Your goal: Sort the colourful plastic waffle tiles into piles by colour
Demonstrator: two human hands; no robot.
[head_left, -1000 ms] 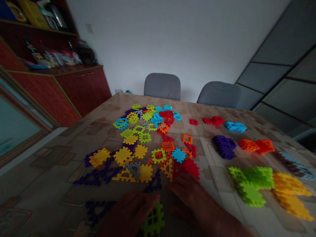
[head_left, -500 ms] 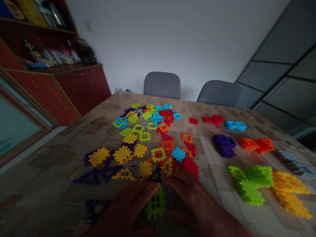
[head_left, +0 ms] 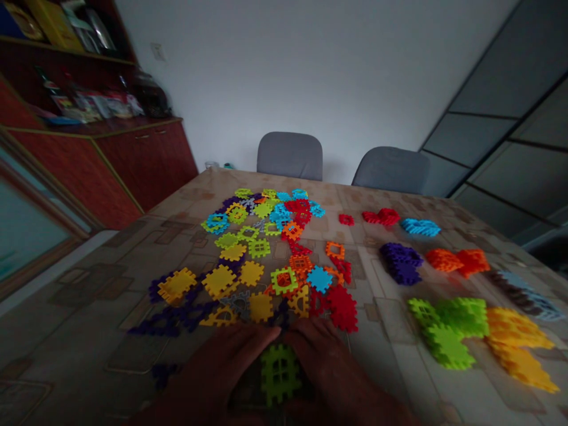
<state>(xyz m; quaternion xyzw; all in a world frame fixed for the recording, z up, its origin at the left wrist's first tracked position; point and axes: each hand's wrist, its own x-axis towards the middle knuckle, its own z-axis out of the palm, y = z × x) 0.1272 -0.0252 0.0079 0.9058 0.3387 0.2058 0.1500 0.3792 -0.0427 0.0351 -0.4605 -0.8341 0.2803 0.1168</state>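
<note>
Fingers of the left hand (head_left: pixel 222 367) and right hand (head_left: pixel 328 361) are curving in around the green window tile (head_left: pixel 268 373), tips now closer together over its far edge than a second ago. Whether they are clenching or just resting by it, cannot tell; undersides hidden. The tile is sitting between the hands at the near side of the counter (head_left: pixel 110 284), farther from the wearer than before and now flanked on both sides. The left hand is covering more of the purple piece (head_left: pixel 163 374) beside it. Just beyond the fingertips, the yellow square tile (head_left: pixel 261 307) and red tile (head_left: pixel 344 307) are lying among mixed loose pieces. Off right, the green stack (head_left: pixel 450 346) and yellow stack (head_left: pixel 523 355) are staying put, untouched.
</note>
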